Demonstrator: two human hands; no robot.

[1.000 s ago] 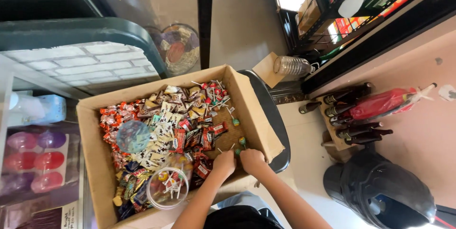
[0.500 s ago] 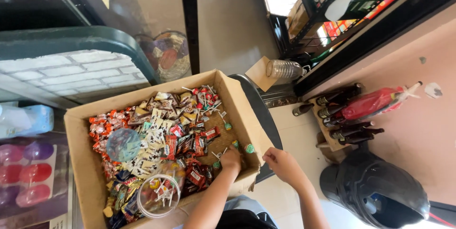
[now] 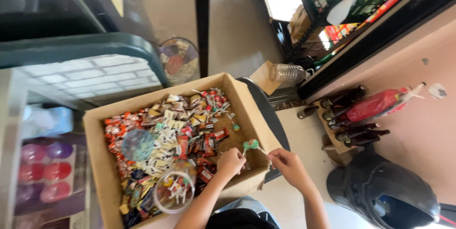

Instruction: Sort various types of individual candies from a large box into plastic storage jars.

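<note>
While the left hand (image 3: 231,161) reaches into the near right corner of the cardboard box (image 3: 97,129), its fingers are curled shut around the stick of a green lollipop (image 3: 251,144), whose wrapped head stands just above the knuckles. The right hand (image 3: 289,165) sits just outside the box's near right edge, fingers pinched together; something small and thin may be between them, but I cannot tell for certain. The box itself rests on a dark stool (image 3: 273,124), and it is crowded with loose wrapped sweets (image 3: 178,131), red, orange and white, with a clear round tub (image 3: 173,191) of stick sweets near the front and a bluish round lid or packet (image 3: 137,144) toward the left. To handle the lollipop well, it seems wise to keep the grip low on the stick, lift it straight clear of the pile so no wrappers snag, and keep the other hand close to steady it. Dark bottles (image 3: 351,120) in a small crate stand well apart on the right, beside a black helmet (image 3: 384,196).
</note>
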